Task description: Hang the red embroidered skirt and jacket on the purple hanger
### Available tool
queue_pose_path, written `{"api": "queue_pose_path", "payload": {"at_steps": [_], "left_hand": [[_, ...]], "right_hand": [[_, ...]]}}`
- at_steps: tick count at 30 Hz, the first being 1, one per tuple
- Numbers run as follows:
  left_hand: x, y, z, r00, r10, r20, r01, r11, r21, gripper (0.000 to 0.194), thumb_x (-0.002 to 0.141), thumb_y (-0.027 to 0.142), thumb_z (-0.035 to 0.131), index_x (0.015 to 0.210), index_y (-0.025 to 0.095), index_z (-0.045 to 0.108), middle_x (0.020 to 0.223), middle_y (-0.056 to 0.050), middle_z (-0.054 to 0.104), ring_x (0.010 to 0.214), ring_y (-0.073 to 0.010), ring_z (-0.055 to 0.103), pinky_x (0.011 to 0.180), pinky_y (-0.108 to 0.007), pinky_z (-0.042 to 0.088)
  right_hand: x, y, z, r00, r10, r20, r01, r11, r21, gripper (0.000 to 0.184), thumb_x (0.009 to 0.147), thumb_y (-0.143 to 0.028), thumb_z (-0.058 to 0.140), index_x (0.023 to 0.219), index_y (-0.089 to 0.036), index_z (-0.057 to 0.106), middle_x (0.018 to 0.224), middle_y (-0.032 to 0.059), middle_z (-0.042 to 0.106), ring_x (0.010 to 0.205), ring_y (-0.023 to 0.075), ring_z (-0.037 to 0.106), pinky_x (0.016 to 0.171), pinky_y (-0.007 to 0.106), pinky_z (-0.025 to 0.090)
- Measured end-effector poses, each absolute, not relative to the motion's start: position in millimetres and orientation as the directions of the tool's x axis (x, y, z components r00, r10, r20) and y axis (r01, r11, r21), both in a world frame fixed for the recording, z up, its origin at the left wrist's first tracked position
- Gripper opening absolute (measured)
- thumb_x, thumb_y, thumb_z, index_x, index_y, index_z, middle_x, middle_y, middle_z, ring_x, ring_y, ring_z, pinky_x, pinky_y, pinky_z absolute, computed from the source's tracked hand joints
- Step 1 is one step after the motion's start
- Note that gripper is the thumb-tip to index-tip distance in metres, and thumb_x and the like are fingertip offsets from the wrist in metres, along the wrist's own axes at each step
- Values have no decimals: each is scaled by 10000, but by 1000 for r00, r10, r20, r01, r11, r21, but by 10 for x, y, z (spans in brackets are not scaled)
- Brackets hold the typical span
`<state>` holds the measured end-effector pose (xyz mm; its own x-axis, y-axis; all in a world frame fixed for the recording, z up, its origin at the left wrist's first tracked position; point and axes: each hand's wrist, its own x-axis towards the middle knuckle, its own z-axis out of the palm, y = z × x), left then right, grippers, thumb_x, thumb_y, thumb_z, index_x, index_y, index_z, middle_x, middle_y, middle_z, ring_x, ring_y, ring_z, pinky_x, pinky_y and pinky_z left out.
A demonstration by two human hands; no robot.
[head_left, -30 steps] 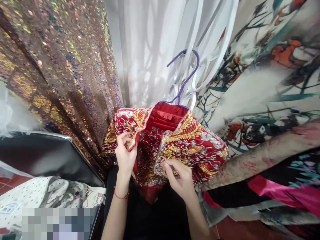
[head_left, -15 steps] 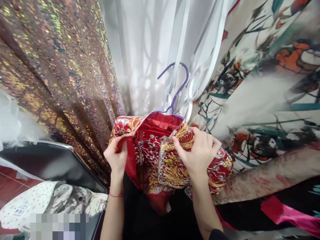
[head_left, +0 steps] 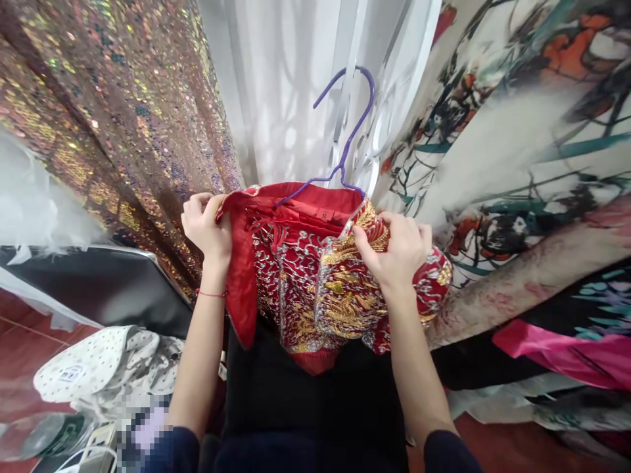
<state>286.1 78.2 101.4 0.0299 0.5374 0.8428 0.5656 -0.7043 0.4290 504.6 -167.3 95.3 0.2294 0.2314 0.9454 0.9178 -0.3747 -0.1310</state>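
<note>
A red jacket (head_left: 355,289) with gold and silver embroidery hangs over a purple hanger (head_left: 349,141), its front parted. My left hand (head_left: 204,226) grips the jacket's left-hand front edge and folds it outward, so the plain red lining (head_left: 240,276) shows. On the other side, my right hand (head_left: 397,246) pinches the embroidered front near the collar, thumb on top and fingers behind. Inside the neck a small label (head_left: 325,215) reads S. Through the opening, embroidered cloth shows further in. The hanger's hook stands upright in front of white bars.
White scrolled metalwork (head_left: 379,125) and a white curtain (head_left: 276,98) stand behind. A sequinned cloth (head_left: 123,118) hangs left, printed fabric (head_left: 493,171) right. At lower left are a black chair back (head_left: 108,282), a dotted white cloth (head_left: 89,358) and a plastic bottle (head_left: 46,433).
My left hand has pulled its front edge outward and up, opening the jacket wider. My right hand has moved up from the lower front edge to near the collar and taken hold there.
</note>
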Motion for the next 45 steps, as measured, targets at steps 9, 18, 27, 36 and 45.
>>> {"api": "queue_pose_path", "payload": {"at_steps": [9, 18, 27, 36, 45], "left_hand": [[2948, 982, 1368, 496, 733, 465, 328, -654, 682, 148, 824, 265, 665, 920, 164, 714, 931, -60, 709, 941, -258, 629, 877, -369, 460], [3081, 839, 1423, 271, 706, 655, 472, -690, 548, 176, 870, 235, 603, 981, 195, 733, 1247, -144, 659, 1294, -381, 511, 1103, -577, 342], [2966, 626, 1443, 589, 514, 624, -43, -751, 659, 451, 1003, 488, 390, 1008, 166, 705, 955, -89, 745, 891, -184, 692, 868, -317, 530], [3062, 275, 1175, 494, 399, 772, 299, -912, 280, 341, 943, 491, 589, 800, 211, 721, 804, -23, 734, 772, -171, 659, 699, -287, 428], [3002, 350, 1151, 491, 227, 841, 276, -956, 97, 377, 979, 445, 577, 723, 194, 692, 643, -1, 666, 618, -132, 611, 595, -278, 373]], "right_hand": [[5359, -1700, 1146, 328, 337, 882, 941, -195, -276, 457, 844, -677, 522, 714, -240, 504, 611, -12, 522, 597, 169, 456, 663, 323, 346], [5364, -1813, 1301, 368, 476, 799, 921, -66, -384, 471, 856, -662, 506, 660, -239, 436, 592, -28, 418, 575, 145, 406, 613, 295, 303], [5354, -1744, 1268, 331, 519, 788, 944, -177, -280, 479, 927, -672, 414, 753, -235, 506, 678, -2, 567, 668, 181, 514, 737, 330, 371], [4973, -1586, 1057, 405, 368, 837, 875, -423, -238, 626, 845, -705, 509, 1148, -161, 568, 1073, 153, 654, 1037, 327, 567, 992, 540, 360], [5014, -1583, 1064, 356, 339, 871, 895, -390, -214, 311, 856, -489, 555, 955, -196, 584, 873, 74, 665, 866, 260, 585, 884, 437, 405]]}}
